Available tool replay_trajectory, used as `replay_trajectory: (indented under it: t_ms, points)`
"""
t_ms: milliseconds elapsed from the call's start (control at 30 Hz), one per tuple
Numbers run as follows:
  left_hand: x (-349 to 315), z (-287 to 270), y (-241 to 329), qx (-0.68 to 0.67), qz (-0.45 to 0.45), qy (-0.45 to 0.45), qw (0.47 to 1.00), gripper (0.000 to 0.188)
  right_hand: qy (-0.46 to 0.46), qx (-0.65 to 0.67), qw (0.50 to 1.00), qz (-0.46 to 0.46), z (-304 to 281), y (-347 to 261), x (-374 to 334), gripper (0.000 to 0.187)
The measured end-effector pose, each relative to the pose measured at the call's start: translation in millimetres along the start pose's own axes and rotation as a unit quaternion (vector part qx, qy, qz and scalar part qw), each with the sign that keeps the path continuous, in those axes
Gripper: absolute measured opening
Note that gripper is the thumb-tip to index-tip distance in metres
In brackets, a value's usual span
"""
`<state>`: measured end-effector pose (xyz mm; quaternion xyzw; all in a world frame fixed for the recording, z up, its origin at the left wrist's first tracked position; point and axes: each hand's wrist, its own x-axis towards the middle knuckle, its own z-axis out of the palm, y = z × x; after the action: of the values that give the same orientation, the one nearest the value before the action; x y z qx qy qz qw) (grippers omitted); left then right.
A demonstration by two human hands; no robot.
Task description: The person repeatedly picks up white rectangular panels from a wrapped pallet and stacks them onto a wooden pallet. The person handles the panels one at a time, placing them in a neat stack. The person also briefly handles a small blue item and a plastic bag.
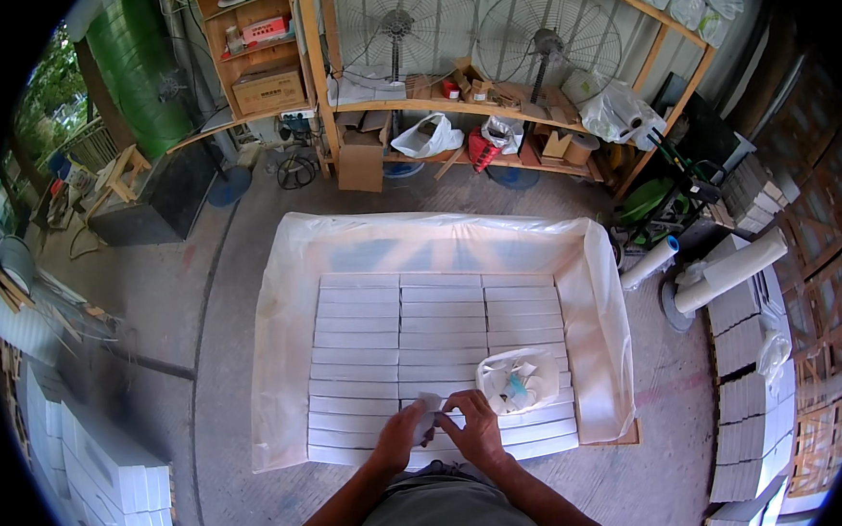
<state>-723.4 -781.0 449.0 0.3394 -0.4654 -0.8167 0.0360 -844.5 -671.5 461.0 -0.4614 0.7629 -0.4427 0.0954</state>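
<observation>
My left hand is closed on a small, thin whitish piece, perhaps film or paper; its exact kind is too small to tell. Close beside it, my right hand has its fingers bent into a pinch at the edge of that piece; whatever lies between the fingertips is hidden. Both hands are above the near rows of flat white boxes, packed in three columns inside a large crate lined with translucent plastic film. Right of my hands, a white tub sits on the boxes, holding pale scraps and a teal item.
White boxes are stacked at the left and the right. Rolls of film stand beyond the crate's right side. Wooden shelving with two large fans, bags and cartons runs along the back. Concrete floor surrounds the crate.
</observation>
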Motion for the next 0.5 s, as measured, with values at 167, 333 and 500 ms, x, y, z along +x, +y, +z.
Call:
replay_trajectory:
  t_ms: [167, 333, 500]
  points:
    - [0, -1, 3, -0.044, -0.003, 0.014, 0.999, 0.045, -0.013, 0.037, 0.998, -0.041, -4, -1, -2, 0.022]
    - [0, -3, -3, 0.008, 0.016, 0.003, 1.000, 0.040, -0.073, 0.145, 0.960, 0.226, -12, -9, 5, 0.024]
    - [4, -6, -15, 0.007, 0.039, -0.016, 0.999, 0.037, -0.105, 0.075, 0.984, 0.126, -12, -7, 8, 0.031]
